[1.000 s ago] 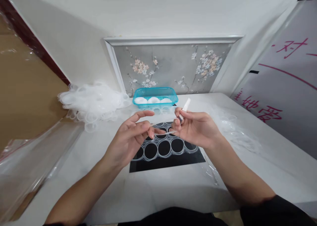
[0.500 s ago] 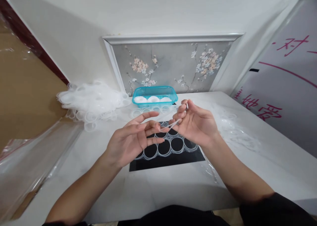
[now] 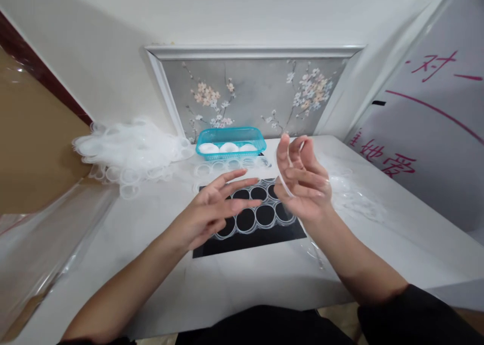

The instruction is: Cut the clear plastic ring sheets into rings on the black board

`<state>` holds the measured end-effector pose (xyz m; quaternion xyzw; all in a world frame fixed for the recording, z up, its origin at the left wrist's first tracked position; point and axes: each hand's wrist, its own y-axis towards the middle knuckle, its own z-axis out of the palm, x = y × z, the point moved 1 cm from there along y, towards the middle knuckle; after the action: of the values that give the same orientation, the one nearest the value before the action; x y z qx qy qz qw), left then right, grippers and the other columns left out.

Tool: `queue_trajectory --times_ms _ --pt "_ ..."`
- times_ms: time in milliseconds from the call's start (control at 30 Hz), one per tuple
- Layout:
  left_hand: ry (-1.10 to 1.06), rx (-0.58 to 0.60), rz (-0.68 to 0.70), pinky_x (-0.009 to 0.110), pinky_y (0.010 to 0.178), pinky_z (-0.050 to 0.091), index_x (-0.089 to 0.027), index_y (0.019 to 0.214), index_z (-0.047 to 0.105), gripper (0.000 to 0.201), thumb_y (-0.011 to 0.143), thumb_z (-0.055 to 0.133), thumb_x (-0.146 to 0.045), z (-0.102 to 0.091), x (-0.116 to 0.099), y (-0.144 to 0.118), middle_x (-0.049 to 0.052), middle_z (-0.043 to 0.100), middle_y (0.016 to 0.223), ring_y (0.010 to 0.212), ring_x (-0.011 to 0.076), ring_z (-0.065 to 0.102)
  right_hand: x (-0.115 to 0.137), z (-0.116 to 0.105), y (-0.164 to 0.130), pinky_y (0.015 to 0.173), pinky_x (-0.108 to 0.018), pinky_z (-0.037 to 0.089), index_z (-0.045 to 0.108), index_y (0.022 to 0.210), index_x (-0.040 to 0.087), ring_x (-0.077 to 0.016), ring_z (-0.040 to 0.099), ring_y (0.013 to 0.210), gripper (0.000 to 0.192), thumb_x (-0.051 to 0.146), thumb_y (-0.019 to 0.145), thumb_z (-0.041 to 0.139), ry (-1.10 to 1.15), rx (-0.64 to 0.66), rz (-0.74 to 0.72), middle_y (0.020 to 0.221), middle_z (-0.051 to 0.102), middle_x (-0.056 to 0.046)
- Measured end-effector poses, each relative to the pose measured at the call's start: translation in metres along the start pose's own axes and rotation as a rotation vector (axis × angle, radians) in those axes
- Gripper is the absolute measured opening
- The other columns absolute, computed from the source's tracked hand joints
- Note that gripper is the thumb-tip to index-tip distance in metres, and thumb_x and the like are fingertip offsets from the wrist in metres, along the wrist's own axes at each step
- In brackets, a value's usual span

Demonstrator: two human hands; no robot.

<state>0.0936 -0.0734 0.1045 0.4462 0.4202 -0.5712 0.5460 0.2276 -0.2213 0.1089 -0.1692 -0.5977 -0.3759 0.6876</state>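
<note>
My left hand [image 3: 212,211] is over the left part of the black sheet [image 3: 247,245], palm turned inward, fingers stretched apart and holding nothing. Over the sheet's right side my right hand [image 3: 308,186] is raised with curled fingers. A thin white plastic ring [image 3: 286,186] shows as a curved edge along those fingers; the rest of it is hidden by them. Clear round rings [image 3: 265,215] lie in rows on the black sheet, partly covered by both hands. More clear rings [image 3: 234,164] lie behind it, in front of the blue basket.
A blue plastic basket [image 3: 231,132] with white round pieces stands against the wall. A large heap of translucent rings [image 3: 132,146] is at the left, near cardboard and clear plastic film [image 3: 49,259]. Clear scraps [image 3: 355,199] lie at the right, beside a whiteboard [image 3: 427,128].
My left hand has come away from the white ring and its fingers have spread. My right hand has turned, fingers pointing up, taking the ring with it. The view has shifted slightly.
</note>
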Motion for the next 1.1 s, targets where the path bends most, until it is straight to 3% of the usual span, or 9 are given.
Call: queue_trajectory --times_ms 67,167,267,367,600,867,1000,1067,1100 --pt "0.306 -0.059 -0.037 0.019 0.064 0.054 -0.036 0.144 0.028 0.081 0.078 0.072 -0.025 -0.007 0.014 0.006 0.009 0.023 0.154 0.117 0.0284 0.056 -0.013 -0.016 0.008 0.036 -0.016 0.014 0.061 0.108 0.028 -0.0021 0.047 0.05 0.042 0.056 0.089 0.037 -0.036 -0.015 -0.007 0.126 0.058 -0.003" --pt "0.832 -0.102 -0.061 0.041 0.093 0.05 -0.031 0.145 0.031 0.073 0.082 0.066 -0.039 -0.013 0.045 0.019 0.01 0.02 0.154 0.121 0.0317 0.052 -0.058 -0.043 0.015 0.037 -0.019 0.023 0.067 0.09 0.016 -0.0124 0.06 0.065 0.037 0.05 0.077 0.063 -0.183 -0.081 0.03 0.097 0.069 -0.009" --pt "1.395 -0.007 -0.035 0.047 0.093 0.049 -0.018 0.138 0.046 0.06 0.089 0.054 -0.051 -0.007 0.078 0.033 0.011 0.025 0.152 0.13 0.0366 0.041 -0.11 -0.061 0.014 0.054 -0.025 0.043 0.07 0.079 0.011 -0.0182 0.062 0.068 0.037 0.048 0.076 0.065 -0.428 -0.113 0.102 0.072 0.068 -0.007" --pt "1.719 0.162 -0.018 0.041 0.08 0.055 -0.01 0.135 0.049 0.065 0.088 0.05 -0.056 0.001 0.102 0.04 0.014 0.034 0.147 0.132 0.0363 0.038 -0.141 -0.066 0.011 0.073 -0.032 0.049 0.071 0.087 0.011 -0.0215 0.065 0.078 0.037 0.045 0.079 0.063 -0.536 -0.065 0.097 0.083 0.071 -0.008" --pt "1.932 0.129 0.072 0.038 0.08 0.055 0.001 0.134 0.047 0.083 0.09 0.029 -0.067 -0.005 0.118 0.043 0.018 0.041 0.142 0.133 0.0337 0.036 -0.144 -0.059 0.009 0.079 -0.034 0.049 0.071 0.09 0.014 -0.0229 0.066 0.085 0.029 0.039 0.084 0.057 -0.704 -0.025 0.06 0.09 0.072 -0.007" --pt "1.981 0.115 0.061 0.035 0.084 0.053 -0.001 0.136 0.046 0.085 0.089 0.025 -0.07 -0.007 0.126 0.043 0.015 0.043 0.141 0.133 0.0289 0.039 -0.146 -0.058 0.004 0.082 -0.031 0.05 0.071 0.092 0.02 -0.0215 0.067 0.091 0.021 0.033 0.088 0.054 -0.92 0.017 -0.035 0.096 0.072 -0.004" --pt "1.942 0.151 0.023 0.036 0.081 0.054 0.0 0.14 0.039 0.095 0.085 0.022 -0.076 -0.008 0.124 0.043 0.017 0.037 0.144 0.135 0.0306 0.035 -0.143 -0.047 -0.007 0.083 -0.031 0.049 0.068 0.1 0.021 -0.0222 0.057 0.115 0.027 0.025 0.095 0.042 -1.268 0.235 -0.155 0.108 0.069 -0.006" --pt "1.916 0.157 -0.009 0.036 0.083 0.053 0.001 0.141 0.036 0.101 0.082 0.025 -0.08 -0.007 0.123 0.043 0.019 0.034 0.146 0.136 0.0318 0.033 -0.134 -0.047 -0.001 0.079 -0.028 0.049 0.066 0.105 0.02 -0.0226 0.054 0.118 0.026 0.02 0.093 0.044 -1.415 0.341 -0.16 0.11 0.068 -0.008" --pt "1.907 0.162 -0.024 0.037 0.086 0.052 0.002 0.141 0.035 0.103 0.08 0.026 -0.081 -0.007 0.122 0.043 0.019 0.034 0.146 0.136 0.0323 0.032 -0.127 -0.05 0.007 0.077 -0.028 0.048 0.065 0.107 0.02 -0.0227 0.056 0.114 0.026 0.018 0.091 0.045 -1.463 0.321 -0.149 0.109 0.068 -0.009"
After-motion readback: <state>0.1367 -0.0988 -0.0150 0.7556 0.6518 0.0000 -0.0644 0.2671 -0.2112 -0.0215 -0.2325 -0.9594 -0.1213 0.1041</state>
